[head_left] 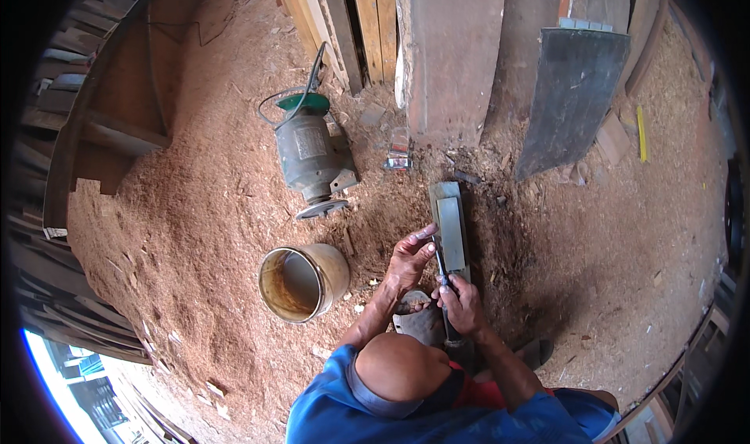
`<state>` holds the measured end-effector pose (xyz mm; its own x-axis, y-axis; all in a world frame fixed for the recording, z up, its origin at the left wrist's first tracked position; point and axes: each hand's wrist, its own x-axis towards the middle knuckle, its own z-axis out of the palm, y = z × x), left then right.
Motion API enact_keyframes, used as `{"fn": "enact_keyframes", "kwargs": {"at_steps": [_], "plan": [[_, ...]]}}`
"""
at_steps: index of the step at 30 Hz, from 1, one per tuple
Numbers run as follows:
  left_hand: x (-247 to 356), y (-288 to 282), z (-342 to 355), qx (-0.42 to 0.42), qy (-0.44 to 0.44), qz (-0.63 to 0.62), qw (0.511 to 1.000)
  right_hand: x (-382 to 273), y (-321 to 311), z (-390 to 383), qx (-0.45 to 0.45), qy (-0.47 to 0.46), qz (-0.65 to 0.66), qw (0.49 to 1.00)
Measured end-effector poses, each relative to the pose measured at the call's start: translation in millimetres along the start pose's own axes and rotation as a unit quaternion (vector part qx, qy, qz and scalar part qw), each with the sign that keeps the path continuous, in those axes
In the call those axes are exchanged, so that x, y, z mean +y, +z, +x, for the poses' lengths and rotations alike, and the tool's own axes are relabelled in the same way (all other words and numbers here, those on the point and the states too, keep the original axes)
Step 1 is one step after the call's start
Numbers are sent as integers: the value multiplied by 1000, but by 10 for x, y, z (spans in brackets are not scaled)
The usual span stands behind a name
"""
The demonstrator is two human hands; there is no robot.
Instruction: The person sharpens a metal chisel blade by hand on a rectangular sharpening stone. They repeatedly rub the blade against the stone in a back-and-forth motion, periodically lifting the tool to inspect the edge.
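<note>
My right hand (462, 305) is closed around a slim, dark chisel-like tool (442, 269) with a narrow metal shaft; its lower part is partly hidden by the fingers. On the other side, my left hand (412, 258) pinches the tool's far end between thumb and fingers. Just beyond, and right of my left fingertips, a long grey sharpening stone (451, 229) lies on a longer block (445, 188) on the ground. The tool's far tip is beside the stone's left edge; whether they touch I cannot tell.
A bucket (334, 270) with murky liquid stands left of my hands. Beyond it lies a grey electric motor (307, 151) with a disc and cable. Wide planks (453, 61) and a dark slab (574, 100) lean at the back. Sawdust covers the floor (203, 209).
</note>
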<state>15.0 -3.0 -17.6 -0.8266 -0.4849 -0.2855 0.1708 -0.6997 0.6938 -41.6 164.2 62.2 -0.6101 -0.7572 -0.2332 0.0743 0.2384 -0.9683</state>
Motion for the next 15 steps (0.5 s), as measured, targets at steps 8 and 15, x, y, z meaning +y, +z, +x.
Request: {"fn": "enact_keyframes", "kwargs": {"at_steps": [8, 15], "plan": [[-23, -59, 25, 0, -37, 14, 999, -59, -45, 9, 5, 17, -28, 999], [5, 13, 30, -5, -59, -51, 997, -73, -103, 1, -15, 15, -18, 1000]]}}
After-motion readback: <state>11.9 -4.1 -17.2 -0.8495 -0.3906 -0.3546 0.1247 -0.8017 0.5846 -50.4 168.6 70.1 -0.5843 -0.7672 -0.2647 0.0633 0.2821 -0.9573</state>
